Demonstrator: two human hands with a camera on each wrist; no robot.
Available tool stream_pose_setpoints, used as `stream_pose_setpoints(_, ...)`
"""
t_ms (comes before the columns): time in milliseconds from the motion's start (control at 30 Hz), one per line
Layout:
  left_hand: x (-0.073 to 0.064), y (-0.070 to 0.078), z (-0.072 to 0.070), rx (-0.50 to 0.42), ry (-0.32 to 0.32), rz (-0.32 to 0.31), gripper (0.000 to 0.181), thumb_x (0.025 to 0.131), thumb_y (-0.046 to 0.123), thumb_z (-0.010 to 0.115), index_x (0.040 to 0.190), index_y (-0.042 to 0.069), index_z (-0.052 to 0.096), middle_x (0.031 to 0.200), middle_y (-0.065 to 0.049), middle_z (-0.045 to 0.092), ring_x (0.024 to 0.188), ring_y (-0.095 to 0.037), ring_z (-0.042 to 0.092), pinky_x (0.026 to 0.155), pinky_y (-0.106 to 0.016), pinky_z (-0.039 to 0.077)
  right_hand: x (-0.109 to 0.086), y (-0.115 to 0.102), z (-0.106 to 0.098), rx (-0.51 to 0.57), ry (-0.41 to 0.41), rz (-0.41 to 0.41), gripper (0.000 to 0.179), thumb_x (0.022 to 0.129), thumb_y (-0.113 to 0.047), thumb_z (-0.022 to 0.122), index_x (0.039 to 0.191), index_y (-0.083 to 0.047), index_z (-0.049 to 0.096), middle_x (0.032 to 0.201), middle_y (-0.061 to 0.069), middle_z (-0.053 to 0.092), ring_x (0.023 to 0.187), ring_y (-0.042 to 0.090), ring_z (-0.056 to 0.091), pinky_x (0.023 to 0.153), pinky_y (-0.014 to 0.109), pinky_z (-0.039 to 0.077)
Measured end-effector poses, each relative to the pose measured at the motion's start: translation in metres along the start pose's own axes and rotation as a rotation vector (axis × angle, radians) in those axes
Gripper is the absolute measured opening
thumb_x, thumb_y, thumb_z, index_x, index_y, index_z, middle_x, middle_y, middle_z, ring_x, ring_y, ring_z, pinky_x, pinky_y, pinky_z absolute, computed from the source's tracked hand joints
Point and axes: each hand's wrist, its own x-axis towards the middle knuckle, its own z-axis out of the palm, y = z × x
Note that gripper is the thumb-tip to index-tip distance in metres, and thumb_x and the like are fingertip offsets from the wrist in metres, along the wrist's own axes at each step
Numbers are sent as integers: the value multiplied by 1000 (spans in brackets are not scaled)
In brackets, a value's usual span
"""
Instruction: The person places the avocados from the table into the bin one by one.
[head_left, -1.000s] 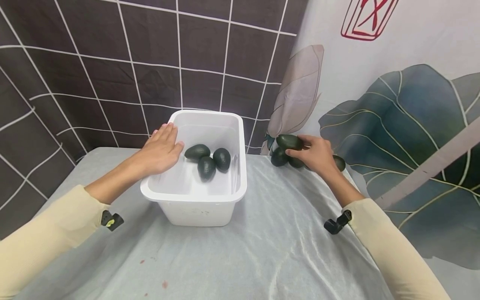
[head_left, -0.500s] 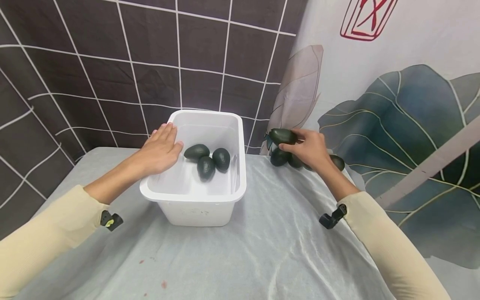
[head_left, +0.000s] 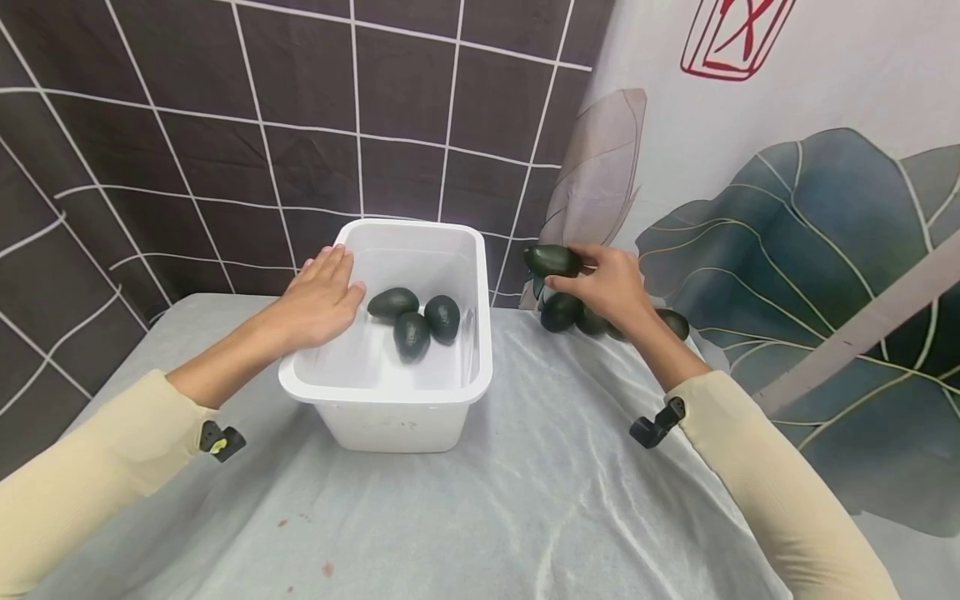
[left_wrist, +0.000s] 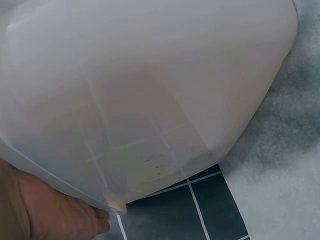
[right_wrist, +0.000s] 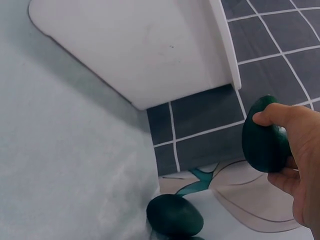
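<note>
My right hand [head_left: 611, 283] pinches a dark green avocado [head_left: 552, 261] between thumb and fingers. It holds the fruit above a group of other avocados [head_left: 561, 312] at the table's back right. The right wrist view shows the thumb on one side of the held avocado [right_wrist: 265, 135]. My left hand [head_left: 321, 298] rests with straight fingers on the left rim of a white plastic tub [head_left: 390, 425]. Inside the tub, 3 avocados [head_left: 412, 336] lie close together on the floor. The left wrist view is mostly filled by the tub's outer wall [left_wrist: 150, 100].
A grey cloth [head_left: 555, 483] covers the table, wrinkled on the right. Behind the tub hangs a dark backdrop [head_left: 300, 167] with white grid lines. To the right is a white hanging with a large painted leaf [head_left: 810, 217].
My right hand has lifted the avocado up and carried it left, away from the group. The left hand, the tub and its avocados stay as they were.
</note>
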Motion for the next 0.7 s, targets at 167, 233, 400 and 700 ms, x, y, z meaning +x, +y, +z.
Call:
stream_pose_setpoints(167,0,0,0,0,1,1,75,120,34,22,173,-17,6,185,-37,-6,175,-54,-8,144,-66,-4,2,-8,1,11,3,-23,75,88,-36,95,150,-2,71,145,22,77,128,42,79,110,55,63)
stream_pose_setpoints(233,-1,0,0,0,1,3,75,120,34,22,173,-18,6,185,-37,-6,175,-55,-7,144,-66,-4,4,-11,2,30,3,-36,72,88,-33,95,148,-1,73,143,22,78,127,42,80,110,54,63)
stream_pose_setpoints(400,0,0,0,-1,0,6,76,120,34,22,173,-18,6,185,-37,-6,175,-55,-7,144,-66,-4,6,-18,4,71,-3,-66,69,87,-29,96,146,0,74,141,24,78,125,43,80,107,55,65)
stream_pose_setpoints(700,0,0,0,3,-2,7,76,120,34,22,173,-18,6,185,-38,-6,175,-55,-7,144,-66,-4,10,-35,7,54,13,-116,74,84,-30,99,147,-1,74,141,22,79,119,40,83,104,53,66)
